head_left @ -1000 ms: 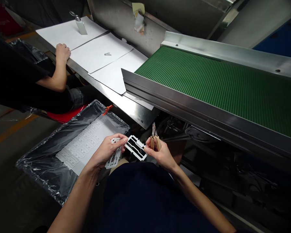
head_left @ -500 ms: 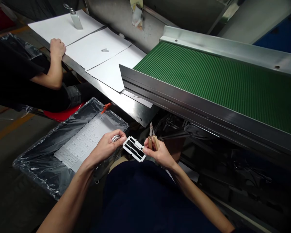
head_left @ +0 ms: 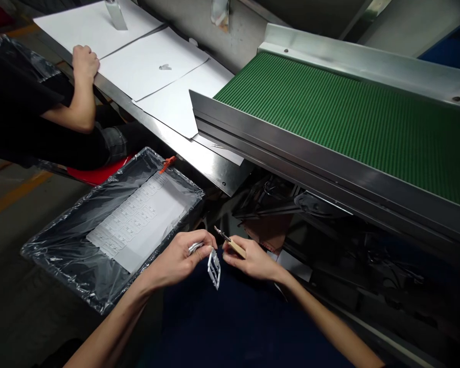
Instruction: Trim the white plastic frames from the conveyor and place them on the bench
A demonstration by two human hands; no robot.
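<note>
White frame (head_left: pixel 213 268) turned from flat to edge-on, long axis near-vertical; left hand (head_left: pixel 182 255) pinches it; right hand (head_left: pixel 253 259) grips cutters (head_left: pixel 230 242).

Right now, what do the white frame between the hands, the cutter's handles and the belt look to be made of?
White frame: probably moulded plastic, matte, thin ribs with open windows. Cutter in the right hand: tan handles, wood or plastic, hard to tell; the tips look like dark metal. Belt: green, ribbed, likely rubber or PVC, between brushed steel rails.
</note>
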